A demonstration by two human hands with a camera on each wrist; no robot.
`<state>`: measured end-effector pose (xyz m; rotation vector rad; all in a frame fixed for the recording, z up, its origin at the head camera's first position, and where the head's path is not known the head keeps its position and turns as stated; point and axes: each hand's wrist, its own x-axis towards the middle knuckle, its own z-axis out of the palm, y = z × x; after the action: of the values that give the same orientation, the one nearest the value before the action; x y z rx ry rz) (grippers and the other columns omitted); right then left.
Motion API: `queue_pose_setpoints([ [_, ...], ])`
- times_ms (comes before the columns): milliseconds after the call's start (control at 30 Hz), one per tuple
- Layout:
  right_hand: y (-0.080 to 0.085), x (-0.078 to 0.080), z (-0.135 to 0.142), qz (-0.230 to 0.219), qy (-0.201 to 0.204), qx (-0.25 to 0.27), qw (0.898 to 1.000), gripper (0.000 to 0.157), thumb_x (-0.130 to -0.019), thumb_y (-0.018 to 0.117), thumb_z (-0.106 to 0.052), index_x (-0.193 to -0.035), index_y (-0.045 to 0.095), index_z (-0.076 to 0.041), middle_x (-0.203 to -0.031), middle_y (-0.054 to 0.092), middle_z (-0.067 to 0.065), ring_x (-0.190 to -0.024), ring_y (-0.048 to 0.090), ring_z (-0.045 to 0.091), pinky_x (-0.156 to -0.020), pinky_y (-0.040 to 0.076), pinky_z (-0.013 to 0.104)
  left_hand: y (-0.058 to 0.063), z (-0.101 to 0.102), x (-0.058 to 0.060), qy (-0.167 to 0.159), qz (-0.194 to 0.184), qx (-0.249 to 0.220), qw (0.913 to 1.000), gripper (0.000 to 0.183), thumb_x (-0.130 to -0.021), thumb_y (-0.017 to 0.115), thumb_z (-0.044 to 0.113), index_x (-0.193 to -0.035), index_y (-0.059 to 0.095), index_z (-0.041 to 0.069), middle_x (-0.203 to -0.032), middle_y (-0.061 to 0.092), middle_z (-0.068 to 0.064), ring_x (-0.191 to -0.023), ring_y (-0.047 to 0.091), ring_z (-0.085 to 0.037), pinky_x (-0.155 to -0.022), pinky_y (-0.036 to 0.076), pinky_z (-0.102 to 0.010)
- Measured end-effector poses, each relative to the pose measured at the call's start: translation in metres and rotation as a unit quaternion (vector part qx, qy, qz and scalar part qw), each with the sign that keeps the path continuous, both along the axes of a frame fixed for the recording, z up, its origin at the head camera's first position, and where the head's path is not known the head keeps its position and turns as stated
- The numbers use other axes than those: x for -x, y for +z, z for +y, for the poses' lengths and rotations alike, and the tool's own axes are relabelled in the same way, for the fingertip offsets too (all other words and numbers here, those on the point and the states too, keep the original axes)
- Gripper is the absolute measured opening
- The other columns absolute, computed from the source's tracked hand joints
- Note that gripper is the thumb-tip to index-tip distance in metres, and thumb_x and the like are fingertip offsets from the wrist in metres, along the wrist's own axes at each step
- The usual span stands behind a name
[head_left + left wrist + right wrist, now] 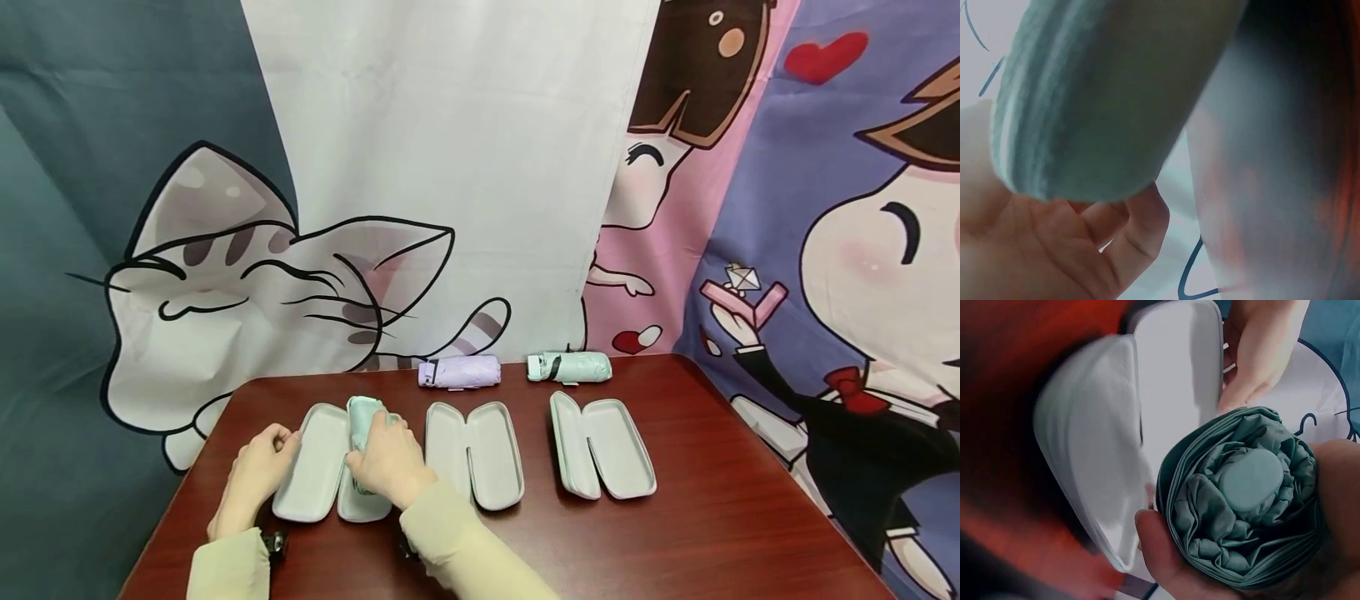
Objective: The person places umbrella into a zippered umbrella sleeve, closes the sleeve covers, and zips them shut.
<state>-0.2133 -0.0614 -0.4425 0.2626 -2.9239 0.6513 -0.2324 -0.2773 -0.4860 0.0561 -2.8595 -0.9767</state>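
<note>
In the head view, my right hand (393, 460) grips a folded mint-green umbrella (363, 417) over the right half of the leftmost open pale case (312, 467). The right wrist view shows the umbrella (1251, 478) end-on, its rolled fabric around a pale round tip, with the thumb along its side. My left hand (258, 467) holds the outer edge of the same case's left half. Close up in the left wrist view, that case half (1110, 125) covers part of the left hand (1085, 244), whose fingers bend behind its end.
Two more pale cases lie spread open on the brown table (600, 550): a middle one (495, 458) and a right one (618, 450). Behind them lie a lilac folded umbrella (461, 372) and another mint-green one (577, 367). A printed cartoon cloth (465, 125) hangs beyond the table.
</note>
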Motion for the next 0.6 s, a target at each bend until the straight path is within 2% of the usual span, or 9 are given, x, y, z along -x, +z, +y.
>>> queue_pose_setpoints([
  [267,-0.013,-0.012,-0.007,0.009,-0.025,-0.027,0.999,0.042,-0.074,0.073,-0.036,-0.099,0.053,-0.009,-0.079,0.053,0.009,-0.063,0.059,0.022,-0.053,0.048,0.03,-0.001,0.0,-0.001,-0.004,-0.003,0.004,1.0,0.034,-0.102,0.045,0.04,-0.095,0.056,0.008,-0.074,0.051,-0.004,-0.068,0.051,-0.024,-0.059,0.035,-0.035],
  [400,-0.019,-0.013,-0.007,0.005,-0.033,-0.039,0.999,0.044,-0.073,0.072,-0.035,-0.102,0.054,-0.008,-0.081,0.053,0.011,-0.066,0.061,0.024,-0.054,0.048,0.031,-0.001,0.0,-0.001,-0.001,-0.01,0.008,0.9999,0.034,-0.102,0.045,0.04,-0.095,0.056,0.008,-0.074,0.051,-0.004,-0.067,0.05,-0.023,-0.059,0.035,-0.035],
  [600,-0.023,-0.011,-0.009,-0.018,-0.049,-0.05,0.997,0.052,-0.075,0.071,-0.037,-0.113,0.054,-0.006,-0.087,0.055,0.012,-0.073,0.063,0.024,-0.06,0.051,0.032,0.0,-0.001,0.0,-0.005,-0.002,0.002,1.0,0.035,-0.102,0.045,0.041,-0.096,0.056,0.008,-0.076,0.05,-0.003,-0.067,0.049,-0.022,-0.059,0.034,-0.035],
])
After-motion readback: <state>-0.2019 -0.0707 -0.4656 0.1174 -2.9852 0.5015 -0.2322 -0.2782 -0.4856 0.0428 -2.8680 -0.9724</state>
